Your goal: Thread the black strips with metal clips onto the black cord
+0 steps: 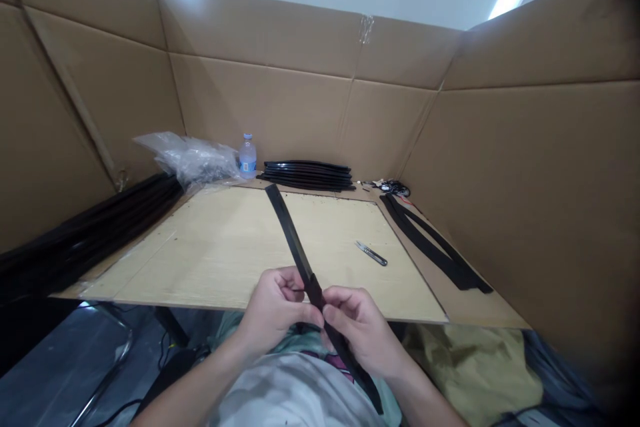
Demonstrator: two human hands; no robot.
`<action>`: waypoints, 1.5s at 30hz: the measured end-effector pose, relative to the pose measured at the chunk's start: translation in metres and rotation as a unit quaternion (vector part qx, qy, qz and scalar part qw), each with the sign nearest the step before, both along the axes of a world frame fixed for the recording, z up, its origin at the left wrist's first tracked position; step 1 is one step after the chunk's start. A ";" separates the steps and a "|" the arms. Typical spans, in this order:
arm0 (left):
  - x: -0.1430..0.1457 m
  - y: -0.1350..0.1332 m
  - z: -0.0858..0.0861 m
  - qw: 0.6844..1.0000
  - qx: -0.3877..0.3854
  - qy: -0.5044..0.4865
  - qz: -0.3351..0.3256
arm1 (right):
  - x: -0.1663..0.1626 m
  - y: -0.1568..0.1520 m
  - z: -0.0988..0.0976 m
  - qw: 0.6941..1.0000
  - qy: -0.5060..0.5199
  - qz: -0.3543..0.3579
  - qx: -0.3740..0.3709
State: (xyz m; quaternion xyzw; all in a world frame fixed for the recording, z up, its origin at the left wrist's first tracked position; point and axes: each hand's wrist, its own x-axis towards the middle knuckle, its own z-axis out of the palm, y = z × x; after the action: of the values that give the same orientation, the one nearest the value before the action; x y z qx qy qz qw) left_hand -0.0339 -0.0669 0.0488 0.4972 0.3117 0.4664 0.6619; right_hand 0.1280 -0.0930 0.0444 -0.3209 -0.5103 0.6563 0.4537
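Observation:
A long, flat black strip [293,233] slants across the front of the board, its far end over the wood and its near end over my lap. My left hand [277,307] grips it near the middle, thumb and fingers pinched at its edge. Just to the right, my right hand [360,327] pinches the same strip between thumb and fingers. A darker raised piece or fold shows on the strip between the hands; its kind I cannot make out. Thread snips [371,253] lie on the board to the right, apart from both hands.
Cardboard walls [260,100] enclose the pale board [200,240]. Along the back stand clear plastic wrap [195,157], a water bottle [247,157] and stacked black strips [307,175]. More black strips [100,227] lie left; loose black bands [435,243] and tangled cords [394,187] lie right.

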 end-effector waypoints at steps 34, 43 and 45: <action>0.014 -0.005 -0.009 0.994 -0.045 -0.078 -0.066 | -0.025 -0.006 -0.005 0.980 0.115 -0.131 -0.092; 0.012 0.004 -0.017 0.997 -0.017 -0.060 -0.046 | -0.019 -0.006 -0.001 0.987 0.120 -0.090 -0.062; 0.011 0.007 -0.020 0.997 -0.020 -0.062 -0.045 | -0.019 -0.005 -0.001 0.986 0.130 -0.083 -0.068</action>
State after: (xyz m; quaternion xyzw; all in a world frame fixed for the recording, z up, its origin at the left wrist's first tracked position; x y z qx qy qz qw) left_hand -0.0224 -0.0599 0.0293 0.4679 0.2566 0.4595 0.7100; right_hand 0.1092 -0.0980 0.0430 -0.3040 -0.3725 0.6861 0.5459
